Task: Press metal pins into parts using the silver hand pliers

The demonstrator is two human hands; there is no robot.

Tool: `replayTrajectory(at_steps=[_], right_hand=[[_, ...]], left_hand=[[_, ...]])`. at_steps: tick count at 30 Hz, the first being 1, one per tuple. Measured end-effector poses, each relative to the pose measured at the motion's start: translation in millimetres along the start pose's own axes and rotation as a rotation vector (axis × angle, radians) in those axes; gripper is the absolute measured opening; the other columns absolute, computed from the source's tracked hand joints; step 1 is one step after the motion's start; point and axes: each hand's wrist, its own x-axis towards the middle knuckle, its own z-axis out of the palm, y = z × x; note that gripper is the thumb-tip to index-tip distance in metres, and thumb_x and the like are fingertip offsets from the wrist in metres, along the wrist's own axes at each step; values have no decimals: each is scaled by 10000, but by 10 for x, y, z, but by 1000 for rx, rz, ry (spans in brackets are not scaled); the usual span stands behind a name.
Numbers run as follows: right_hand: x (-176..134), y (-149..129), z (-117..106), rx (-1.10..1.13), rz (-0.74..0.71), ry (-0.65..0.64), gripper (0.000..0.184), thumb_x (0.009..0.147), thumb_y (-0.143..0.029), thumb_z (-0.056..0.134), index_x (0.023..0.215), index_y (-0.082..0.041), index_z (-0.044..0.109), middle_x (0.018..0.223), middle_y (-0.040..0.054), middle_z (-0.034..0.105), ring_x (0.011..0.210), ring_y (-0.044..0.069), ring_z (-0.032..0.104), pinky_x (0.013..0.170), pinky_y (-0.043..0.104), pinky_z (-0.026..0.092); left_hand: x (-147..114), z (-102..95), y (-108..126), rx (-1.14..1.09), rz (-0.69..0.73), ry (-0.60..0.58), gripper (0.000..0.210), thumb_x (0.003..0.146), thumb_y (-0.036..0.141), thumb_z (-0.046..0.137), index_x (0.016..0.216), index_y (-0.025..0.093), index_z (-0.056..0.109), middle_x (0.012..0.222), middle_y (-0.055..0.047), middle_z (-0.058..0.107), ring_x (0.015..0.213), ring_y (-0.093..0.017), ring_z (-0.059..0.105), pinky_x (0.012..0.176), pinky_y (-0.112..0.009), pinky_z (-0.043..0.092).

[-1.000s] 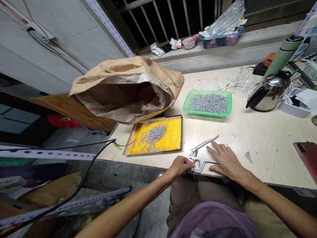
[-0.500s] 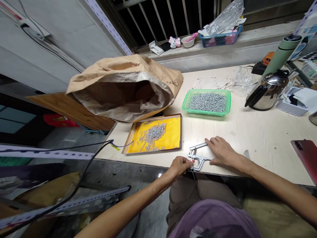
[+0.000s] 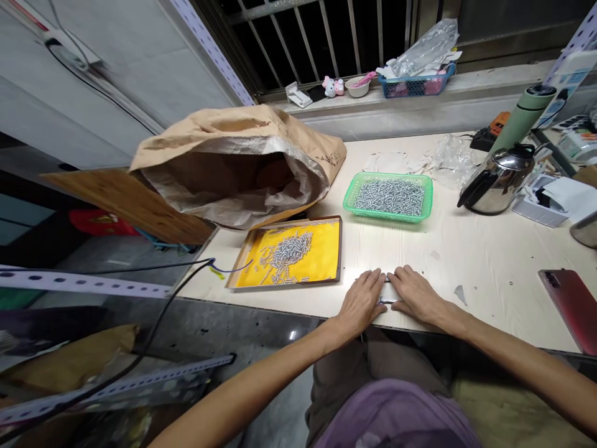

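Note:
Silver spring-loaded hand pliers [image 3: 388, 291] lie on the table near its front edge, mostly covered by my two hands. My left hand [image 3: 360, 303] wraps over their head end, closed on it and hiding the jaws and the spring. From the other side, my right hand [image 3: 416, 297] is closed round the handles, its fingers on the far handle and its thumb on the near one. Between my hands only a short stretch of metal shows. Left of them, a shallow tray [image 3: 340, 252] with a yellow bottom holds a heap of small metal pins [image 3: 291, 250].
Behind my hands stands a green basket [image 3: 387, 216] full of similar metal pins. A large brown paper sack [image 3: 242, 124] gapes open behind the tray. Rightward are a steel kettle [image 3: 497, 183], a green flask [image 3: 522, 121] and a red phone [image 3: 569, 305]. A black cable [image 3: 163, 317] crosses at left.
My left hand has moved from the red-tipped jaw area at the table edge up over the pliers' head, covering it. My right hand stays on the handles. The view has shifted slightly.

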Motion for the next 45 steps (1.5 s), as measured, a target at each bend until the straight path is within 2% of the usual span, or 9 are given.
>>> replayTrajectory(at_steps=[5, 10, 15, 19, 22, 26, 29, 37, 45], right_hand=[[-50, 66, -76, -53, 81, -68, 685, 644, -417, 785, 1175, -72, 523, 1045, 143, 592, 953, 277, 522, 784, 370, 447], [-28, 68, -93, -154, 66, -61, 445, 726, -431, 725, 1004, -106, 606, 938, 117, 614, 888, 255, 535, 725, 342, 422], [63, 84, -38, -197, -17, -110, 82, 855, -219, 594, 882, -148, 624, 845, 85, 620, 836, 214, 550, 676, 310, 389], [87, 118, -23, -169, -45, -114, 133, 893, -138, 497, 854, -172, 619, 823, 64, 616, 817, 196, 549, 679, 304, 378], [78, 184, -61, -123, -2, -51, 100, 872, -219, 566, 934, -165, 623, 886, 75, 621, 856, 209, 542, 718, 309, 391], [105, 361, -126, 81, -55, 4, 430, 805, -367, 660, 1161, -149, 560, 1086, 109, 601, 968, 230, 524, 790, 310, 412], [198, 487, -124, 161, -47, -12, 328, 884, -322, 551, 1169, -160, 573, 1090, 102, 610, 989, 217, 521, 797, 299, 403], [571, 428, -264, -77, 73, 48, 198, 904, -264, 511, 970, -186, 681, 1026, 93, 637, 971, 234, 495, 803, 366, 339], [621, -468, -99, -130, -551, -93, 110, 841, -186, 588, 791, -198, 686, 938, 59, 627, 969, 207, 480, 741, 325, 367]], left_hand=[[235, -50, 10, 101, 34, -167, 645, 777, 264, 655, 1327, 157, 335, 1167, -120, 539, 1058, -274, 500, 887, -417, 456], [342, -146, 19, 163, 48, -242, 484, 794, 362, 655, 1191, 160, 465, 1102, -109, 554, 1032, -270, 492, 830, -390, 464], [375, -123, 51, 185, -17, -248, 210, 866, 352, 569, 979, 175, 563, 1000, -77, 581, 986, -237, 512, 779, -347, 465], [383, -105, 92, 196, -102, -231, 152, 895, 309, 520, 916, 175, 591, 966, -69, 602, 981, -243, 526, 751, -349, 475], [359, -71, 89, 183, -131, -157, 200, 873, 315, 553, 1001, 165, 585, 981, -80, 609, 985, -262, 540, 758, -377, 494], [211, 146, 95, 153, -125, 88, 384, 866, 270, 558, 1222, 150, 479, 1218, -138, 556, 1101, -277, 527, 894, -428, 477], [58, 407, 192, 101, -35, 217, 392, 894, 233, 499, 1271, 142, 441, 1361, -164, 469, 1267, -287, 433, 1010, -453, 411], [-88, 627, 442, -99, 61, 220, 491, 925, 408, 441, 1339, 150, 388, 1355, -167, 491, 1349, -291, 343, 1087, -560, 282], [-132, 671, 443, -197, 15, 103, 509, 900, 492, 449, 1270, 145, 491, 1189, -146, 607, 1134, -286, 547, 954, -441, 445]])
